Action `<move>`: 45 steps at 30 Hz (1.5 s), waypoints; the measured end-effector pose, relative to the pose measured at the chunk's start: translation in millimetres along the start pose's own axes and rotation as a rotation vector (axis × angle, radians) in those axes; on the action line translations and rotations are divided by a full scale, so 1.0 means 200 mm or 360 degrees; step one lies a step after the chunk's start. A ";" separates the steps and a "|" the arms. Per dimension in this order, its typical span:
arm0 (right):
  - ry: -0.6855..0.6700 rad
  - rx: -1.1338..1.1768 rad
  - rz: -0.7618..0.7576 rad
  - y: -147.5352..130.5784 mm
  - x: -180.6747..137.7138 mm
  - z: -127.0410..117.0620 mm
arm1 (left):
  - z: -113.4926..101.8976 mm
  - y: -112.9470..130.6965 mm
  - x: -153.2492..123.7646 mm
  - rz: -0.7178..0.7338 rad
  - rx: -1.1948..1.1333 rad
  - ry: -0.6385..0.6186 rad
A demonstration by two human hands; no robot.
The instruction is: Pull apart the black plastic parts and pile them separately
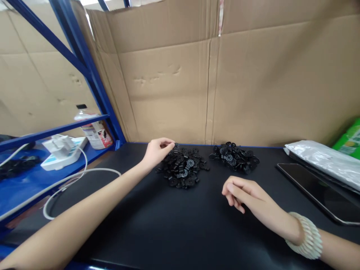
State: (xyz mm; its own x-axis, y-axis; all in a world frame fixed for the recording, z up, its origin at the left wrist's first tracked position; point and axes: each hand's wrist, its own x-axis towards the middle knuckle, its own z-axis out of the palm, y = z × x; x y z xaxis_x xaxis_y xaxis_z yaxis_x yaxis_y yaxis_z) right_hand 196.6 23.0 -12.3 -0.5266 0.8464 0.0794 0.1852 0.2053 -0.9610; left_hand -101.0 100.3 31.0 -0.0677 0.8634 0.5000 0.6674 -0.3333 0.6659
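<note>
At the far left side of the larger pile of small black plastic parts (182, 168), my left hand (158, 153) pinches thumb and forefinger together. A round black part with holes (176, 146) shows right at those fingertips. The pile mixes perforated discs and small clip-like pieces. My right hand (244, 192), a pale beaded bracelet (306, 235) on its wrist, hovers over the black tabletop (180, 225) with its fingers curled and the thumb against the forefinger. Whatever it may hold is hidden. Beyond it lies a smaller pile of black disc parts (234, 157).
On the right lie a dark-screened phone or tablet (317, 191) and a silvery plastic package (323, 157), with a green packet (350, 140) behind. Cardboard (168, 82) walls the back. At left, a blue rack (95, 82) carries a power strip (64, 153), white cable (84, 170) and bottle (94, 131).
</note>
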 end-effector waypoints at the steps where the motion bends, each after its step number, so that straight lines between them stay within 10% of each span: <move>1: -0.0010 -0.0012 0.0003 0.00 0.00 0.00 | 0.00 -0.02 0.00 -0.0011 0.0036 -0.0029; 11: -0.0056 -0.0006 -0.0013 0.00 0.01 0.00 | 0.02 -0.02 -0.03 -0.0002 0.0208 -0.0052; 17: 0.0215 -0.0115 -0.0191 -0.06 0.03 -0.12 | 0.07 0.19 -0.19 0.0223 0.0124 0.0040; 23: 0.0670 -0.0416 -0.0378 -0.13 0.07 -0.39 | 0.22 0.39 -0.52 0.0654 -0.0263 -0.0796; 32: 0.0311 -0.1573 -0.0352 0.00 0.13 -0.57 | 0.29 0.37 -0.55 0.0419 -0.0446 -0.1062; 45: 0.0410 -0.1441 -0.0448 -0.07 0.11 -0.54 | 0.30 0.38 -0.53 0.0204 -0.0619 -0.1071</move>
State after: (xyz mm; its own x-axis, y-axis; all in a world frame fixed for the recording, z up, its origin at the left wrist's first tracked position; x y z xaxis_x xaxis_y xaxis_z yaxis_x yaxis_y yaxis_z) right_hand 271.9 90.8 30.8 -0.4718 0.7680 0.4331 0.7033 0.6240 -0.3405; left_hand 0.9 5.2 -4.9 0.5389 0.8114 0.2262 0.3235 -0.4473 0.8339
